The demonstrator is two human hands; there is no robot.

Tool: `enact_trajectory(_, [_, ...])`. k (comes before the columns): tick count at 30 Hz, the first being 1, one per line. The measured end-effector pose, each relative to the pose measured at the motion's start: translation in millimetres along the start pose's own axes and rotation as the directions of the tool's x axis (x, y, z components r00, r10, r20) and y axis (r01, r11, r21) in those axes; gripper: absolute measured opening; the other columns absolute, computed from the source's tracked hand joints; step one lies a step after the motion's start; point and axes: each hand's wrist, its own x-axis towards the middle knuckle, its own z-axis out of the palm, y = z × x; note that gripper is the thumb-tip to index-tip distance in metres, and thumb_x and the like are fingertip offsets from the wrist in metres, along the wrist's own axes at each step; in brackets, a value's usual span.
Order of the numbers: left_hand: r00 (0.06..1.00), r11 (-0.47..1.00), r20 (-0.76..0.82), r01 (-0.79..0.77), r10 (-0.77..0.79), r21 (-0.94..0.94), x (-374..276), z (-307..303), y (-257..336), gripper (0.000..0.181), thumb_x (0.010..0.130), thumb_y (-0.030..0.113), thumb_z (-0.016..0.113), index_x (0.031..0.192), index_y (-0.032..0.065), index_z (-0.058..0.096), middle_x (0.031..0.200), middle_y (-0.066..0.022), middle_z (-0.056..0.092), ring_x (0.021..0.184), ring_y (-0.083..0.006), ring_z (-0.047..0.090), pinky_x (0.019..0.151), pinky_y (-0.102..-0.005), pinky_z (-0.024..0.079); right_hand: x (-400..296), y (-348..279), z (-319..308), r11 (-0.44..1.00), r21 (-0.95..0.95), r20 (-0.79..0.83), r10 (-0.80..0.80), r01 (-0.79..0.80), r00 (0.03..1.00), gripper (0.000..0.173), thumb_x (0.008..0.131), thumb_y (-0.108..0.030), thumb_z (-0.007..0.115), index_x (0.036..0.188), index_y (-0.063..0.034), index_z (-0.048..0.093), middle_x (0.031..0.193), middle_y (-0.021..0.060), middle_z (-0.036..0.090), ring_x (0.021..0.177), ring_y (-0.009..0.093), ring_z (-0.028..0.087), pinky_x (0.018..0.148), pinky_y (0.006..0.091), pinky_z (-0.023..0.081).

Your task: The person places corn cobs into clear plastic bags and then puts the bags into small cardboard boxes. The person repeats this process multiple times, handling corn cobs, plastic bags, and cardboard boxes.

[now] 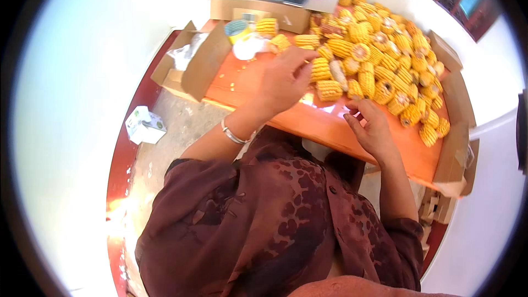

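My left hand, with a bracelet at the wrist, is over the orange tabletop. Its curled fingers are beside a short piece of yellow corn cob; whether they touch or hold it is not clear. At the near edge of the corn pile, my right hand hovers with thumb and forefinger apart and nothing visible between them. Broken cobs make up the pile, their kernels mostly still on, some showing pale cut ends. A pale, bare-looking cob lies near another yellow piece.
A cardboard box with a dark flat object on top stands at the back. Beside it are a roll of tape and white plastic. Open cardboard boxes flank the left and right. A white carton lies on the floor.
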Motion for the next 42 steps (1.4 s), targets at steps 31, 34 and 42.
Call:
enact_trajectory(31, [0.717,0.871,-0.507,0.461,-0.479,-0.171,29.5,-245.7,-89.9,0.01,0.094,0.002,0.05,0.102,-0.0009,0.054,0.075,-0.0067,0.063,0.058,-0.0097,0.056,0.05,-0.0246,0.045,52.3,-16.1,92.0,0.97,0.186,0.108,-0.181,0.159,0.978,0.01,0.085,-0.002,0.066,0.095,-0.0004,0.063,0.087,0.0111,0.064,0.08,0.022,0.062,0.07,0.0309,0.049])
enact_trajectory(34, [0.728,0.841,-0.44,0.372,-0.526,-0.392,40.8,-221.9,-44.9,0.009,0.095,0.001,0.047,0.102,0.0002,0.052,0.075,-0.0071,0.062,0.057,-0.0105,0.055,0.048,-0.0246,0.044,50.2,-23.0,90.6,0.915,0.403,0.156,-0.052,-0.015,0.986,0.021,0.085,-0.003,0.068,0.104,-0.0016,0.061,0.092,0.009,0.063,0.081,0.02,0.062,0.073,0.0297,0.05])
enact_trajectory(42, [0.855,0.61,0.089,0.435,-0.511,-0.662,10.4,-84.2,-6.9,0.009,0.094,0.003,0.055,0.103,0.0006,0.053,0.084,-0.0096,0.064,0.062,-0.0149,0.063,0.051,-0.0252,0.052,64.9,-66.0,99.9,0.79,0.602,-0.109,-0.059,0.113,0.992,0.051,0.084,-0.001,0.07,0.13,-0.0028,0.047,0.115,0.0095,0.059,0.102,0.016,0.058,0.08,0.0292,0.052])
